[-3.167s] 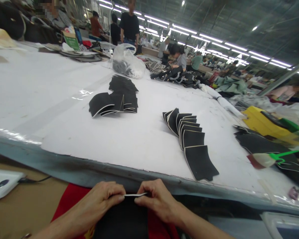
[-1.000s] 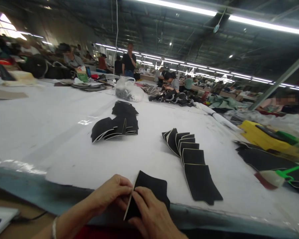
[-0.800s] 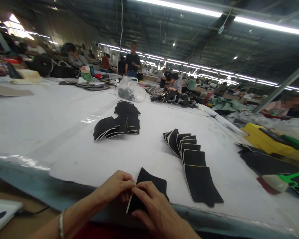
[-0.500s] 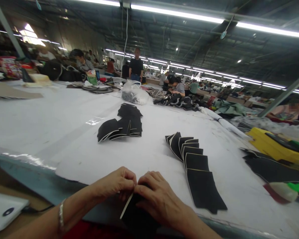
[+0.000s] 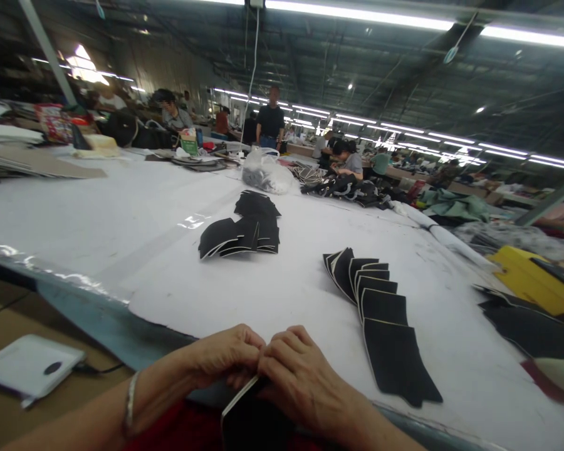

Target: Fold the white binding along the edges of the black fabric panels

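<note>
A black panel with a pale edge (image 5: 251, 416) is held at the table's front edge, close to my body. My right hand (image 5: 298, 379) is closed over its upper right side, fingers curled round it. Fingers pinched, my left hand (image 5: 237, 357) meets the panel's top corner, right against the other hand's fingertips; what exactly it grips there is hidden. To the right lies a fanned row of black panels (image 5: 388, 351) with pale edges. Farther off, left of that row, rests a loose pile of similar black pieces (image 5: 256, 232).
The white-covered table (image 5: 155, 275) spreads out ahead. A yellow case (image 5: 540, 279) and black sheets (image 5: 531, 322) are at right. A clear plastic bag (image 5: 266, 172) stands at the back. Below on the left sits a white device (image 5: 32, 366) with a cable. Several people are farther back.
The view has shifted, so the table's things appear farther right. Both hands stay together at the panel's top corner, and the panel has tilted slightly.
</note>
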### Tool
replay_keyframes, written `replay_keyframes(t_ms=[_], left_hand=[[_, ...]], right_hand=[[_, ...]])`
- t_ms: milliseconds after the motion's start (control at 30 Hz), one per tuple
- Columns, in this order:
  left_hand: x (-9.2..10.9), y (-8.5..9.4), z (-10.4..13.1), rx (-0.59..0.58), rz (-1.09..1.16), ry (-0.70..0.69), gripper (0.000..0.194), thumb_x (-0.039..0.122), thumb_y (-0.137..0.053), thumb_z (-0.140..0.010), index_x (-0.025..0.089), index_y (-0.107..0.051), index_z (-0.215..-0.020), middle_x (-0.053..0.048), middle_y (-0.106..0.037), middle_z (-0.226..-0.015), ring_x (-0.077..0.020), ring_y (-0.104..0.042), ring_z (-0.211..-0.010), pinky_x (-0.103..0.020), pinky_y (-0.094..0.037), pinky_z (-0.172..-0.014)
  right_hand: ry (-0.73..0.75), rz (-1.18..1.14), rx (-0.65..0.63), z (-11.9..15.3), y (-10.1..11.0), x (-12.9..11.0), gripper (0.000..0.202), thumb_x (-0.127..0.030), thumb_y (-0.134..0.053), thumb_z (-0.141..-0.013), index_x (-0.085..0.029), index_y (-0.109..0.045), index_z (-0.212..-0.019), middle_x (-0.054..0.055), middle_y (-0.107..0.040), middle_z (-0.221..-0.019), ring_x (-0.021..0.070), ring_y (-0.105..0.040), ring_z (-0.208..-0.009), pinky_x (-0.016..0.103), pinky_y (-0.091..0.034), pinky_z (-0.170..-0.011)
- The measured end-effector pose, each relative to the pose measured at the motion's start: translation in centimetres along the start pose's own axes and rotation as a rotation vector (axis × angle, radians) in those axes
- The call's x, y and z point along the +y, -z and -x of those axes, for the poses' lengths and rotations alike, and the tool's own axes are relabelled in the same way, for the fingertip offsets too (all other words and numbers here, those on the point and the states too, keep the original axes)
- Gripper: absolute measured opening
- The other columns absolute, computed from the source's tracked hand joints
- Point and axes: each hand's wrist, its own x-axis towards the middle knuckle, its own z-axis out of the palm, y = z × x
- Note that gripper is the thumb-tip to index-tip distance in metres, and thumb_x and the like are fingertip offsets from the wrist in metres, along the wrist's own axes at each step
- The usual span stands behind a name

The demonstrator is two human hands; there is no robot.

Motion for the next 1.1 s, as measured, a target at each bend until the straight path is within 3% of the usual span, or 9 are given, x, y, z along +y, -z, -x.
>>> replay_keyframes(t_ms=[200,333,500,633,767,833,933,1000,1100], left_hand=[[0.6,-0.6,0.6,-0.008,-0.170,0.005,0.010,0.022,-0.055,-0.059,0.014,-0.058,-0.055,0.002,-0.047,-0.044,-0.0086,-0.036,-0.040,-0.021,-0.022,-0.040],[2.4,-0.3,1.2,0.018,-0.311,0.020,0.010,0.023,-0.056,-0.060,0.016,-0.053,-0.054,0.006,-0.038,-0.045,-0.0081,-0.029,-0.044,-0.023,-0.017,-0.043],[3.8,0.2,1.7,0.081,-0.642,-0.012,0.005,0.021,-0.052,-0.057,0.017,-0.053,-0.055,0.005,-0.038,-0.049,-0.0104,-0.032,-0.052,-0.024,-0.018,-0.046],[4.5,0.8,2.2,0.167,-0.839,-0.043,0.008,0.020,-0.049,-0.056,0.017,-0.056,-0.056,0.004,-0.043,-0.050,-0.0118,-0.037,-0.053,-0.023,-0.022,-0.047],[4.4,0.6,2.5,0.076,-0.842,-0.033,0.008,0.019,-0.050,-0.057,0.018,-0.057,-0.059,0.004,-0.045,-0.052,-0.0114,-0.037,-0.053,-0.023,-0.023,-0.047],[3.8,0.4,2.4,-0.041,-0.773,-0.019,0.007,0.019,-0.050,-0.061,0.018,-0.057,-0.061,0.005,-0.043,-0.054,-0.0111,-0.035,-0.052,-0.023,-0.023,-0.048],[2.5,0.3,2.3,-0.162,-0.665,-0.060,0.017,0.026,-0.051,-0.076,0.017,-0.051,-0.062,0.005,-0.034,-0.057,-0.0105,-0.027,-0.055,-0.024,-0.021,-0.049],[1.6,0.5,2.6,-0.145,-0.623,-0.090,0.028,0.034,-0.050,-0.085,0.017,-0.048,-0.063,0.004,-0.032,-0.059,-0.0106,-0.027,-0.056,-0.023,-0.023,-0.050],[0.2,0.9,3.6,-0.069,-0.586,-0.066,0.036,0.044,-0.045,-0.093,0.016,-0.057,-0.073,0.003,-0.044,-0.064,-0.0122,-0.038,-0.060,-0.022,-0.029,-0.054]], right_hand=[[0.021,-0.076,0.024,0.3,-0.9,-0.1,0.018,-0.032,-0.060,-0.096,-0.019,-0.051,-0.086,0.000,-0.062,-0.089,0.0159,-0.051,-0.082,0.033,-0.035,-0.077],[-0.043,-0.086,0.002,0.1,-1.0,-0.5,0.012,-0.025,-0.061,-0.094,-0.019,-0.052,-0.088,0.001,-0.062,-0.091,0.0171,-0.051,-0.085,0.034,-0.034,-0.078],[-0.086,-0.026,-0.022,0.3,-0.6,-2.1,0.013,-0.025,-0.058,-0.095,-0.018,-0.051,-0.086,0.001,-0.062,-0.087,0.0180,-0.051,-0.082,0.037,-0.031,-0.077],[-0.099,-0.043,0.153,0.9,-0.4,-3.2,0.021,-0.028,-0.060,-0.094,-0.019,-0.046,-0.081,-0.001,-0.060,-0.078,0.0160,-0.050,-0.073,0.035,-0.026,-0.069],[-0.089,-0.089,0.257,0.9,-0.5,-3.7,0.024,-0.030,-0.055,-0.096,-0.020,-0.043,-0.079,-0.003,-0.056,-0.069,0.0145,-0.046,-0.064,0.033,-0.023,-0.063],[-0.121,-0.086,0.214,0.7,-0.4,-3.7,0.021,-0.027,-0.055,-0.096,-0.020,-0.043,-0.080,-0.003,-0.056,-0.071,0.0155,-0.047,-0.067,0.033,-0.025,-0.065],[-0.214,-0.120,0.028,0.5,-0.5,-3.5,0.013,-0.017,-0.056,-0.092,-0.019,-0.046,-0.084,0.001,-0.059,-0.082,0.0185,-0.049,-0.076,0.035,-0.029,-0.074],[-0.289,-0.185,-0.086,0.7,-1.1,-3.4,0.013,-0.010,-0.055,-0.090,-0.019,-0.046,-0.086,0.003,-0.059,-0.088,0.0197,-0.050,-0.081,0.035,-0.031,-0.077],[-0.370,-0.213,-0.151,1.6,-2.7,-3.6,0.014,-0.008,-0.053,-0.090,-0.019,-0.046,-0.086,0.003,-0.058,-0.088,0.0200,-0.048,-0.081,0.035,-0.033,-0.075]])
